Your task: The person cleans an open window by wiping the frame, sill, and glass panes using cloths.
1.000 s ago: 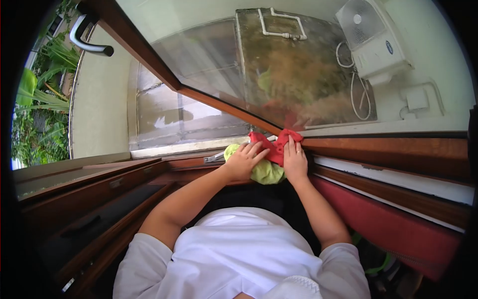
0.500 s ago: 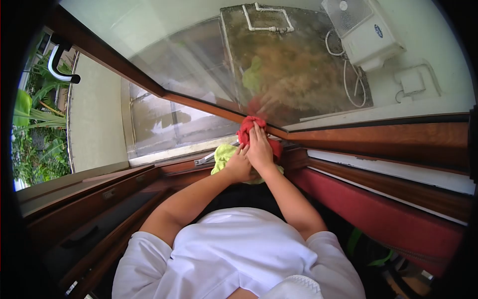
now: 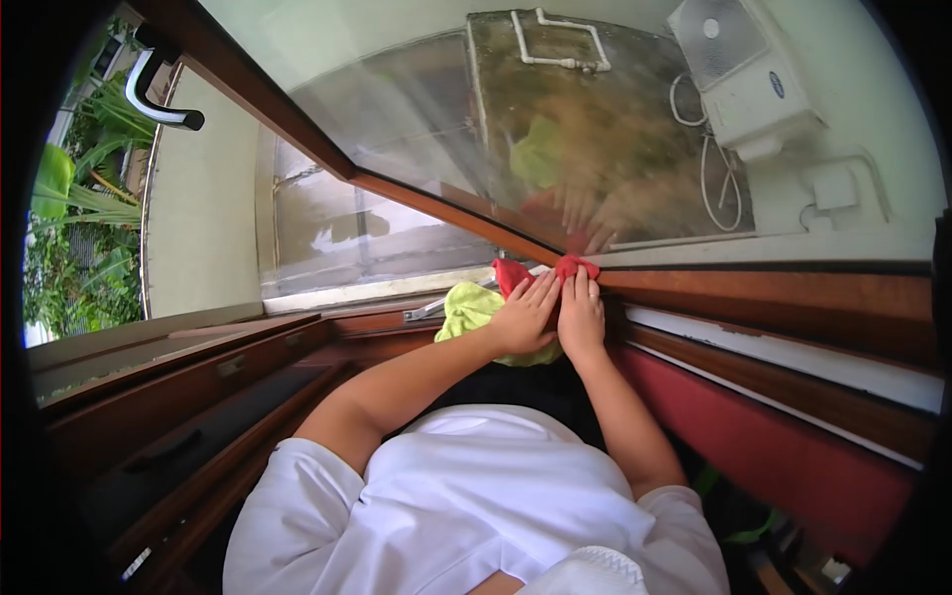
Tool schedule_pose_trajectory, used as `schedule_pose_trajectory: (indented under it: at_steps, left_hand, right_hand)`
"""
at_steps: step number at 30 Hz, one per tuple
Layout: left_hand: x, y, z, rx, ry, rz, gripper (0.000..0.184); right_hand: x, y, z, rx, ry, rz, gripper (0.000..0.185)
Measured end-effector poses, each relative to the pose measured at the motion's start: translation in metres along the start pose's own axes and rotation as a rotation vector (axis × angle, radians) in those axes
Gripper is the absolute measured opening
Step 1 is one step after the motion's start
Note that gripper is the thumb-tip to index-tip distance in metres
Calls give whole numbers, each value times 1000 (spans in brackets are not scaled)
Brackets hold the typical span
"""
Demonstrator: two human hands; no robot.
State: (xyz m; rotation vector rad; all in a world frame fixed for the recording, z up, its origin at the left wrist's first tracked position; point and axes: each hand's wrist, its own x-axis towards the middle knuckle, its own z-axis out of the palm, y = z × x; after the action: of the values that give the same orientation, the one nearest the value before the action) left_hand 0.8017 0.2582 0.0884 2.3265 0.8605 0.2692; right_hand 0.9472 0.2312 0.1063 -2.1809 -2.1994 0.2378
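Observation:
Both hands meet at the lower corner of the open window sash (image 3: 426,206). My left hand (image 3: 526,317) is closed on the red cloth (image 3: 512,276), its fingers pointing up and right. A yellow-green cloth (image 3: 468,309) bunches out under and beside that hand. Right next to it, my right hand (image 3: 582,315) presses another part of the red cloth against the wooden frame, with a ring on one finger. Most of the red cloth is hidden under the fingers.
A black and silver handle (image 3: 159,99) is on the sash at upper left. Behind the glass are an outdoor unit (image 3: 749,99) and white pipes (image 3: 560,61). A metal stay (image 3: 424,311) lies on the sill. Red padding (image 3: 754,446) is at lower right.
Over the last half second, my right hand has shifted right along the frame from above my left hand. My left hand has moved up and right onto the red cloth.

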Motion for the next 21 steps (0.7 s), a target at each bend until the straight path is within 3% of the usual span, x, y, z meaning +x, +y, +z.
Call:
schedule_pose_trajectory:
  at_steps: [4, 8, 14, 16, 21]
  left_hand:
    - [12, 19, -1, -207, 102, 127, 85]
    - [24, 54, -27, -279, 260, 359, 85]
    - [46, 118, -93, -496, 554, 631, 75]
    - [48, 112, -83, -457, 462, 556, 74]
    - [43, 55, -20, -338, 168, 344, 81]
  right_hand:
    - [-8, 8, -35, -107, -3, 14, 38]
    - [-22, -4, -126, -77, 61, 61, 42]
    - [-39, -17, -219, -110, 414, -28, 39]
    - [-37, -14, -208, -190, 478, -17, 39]
    - [-23, -6, -128, -233, 280, -48, 33]
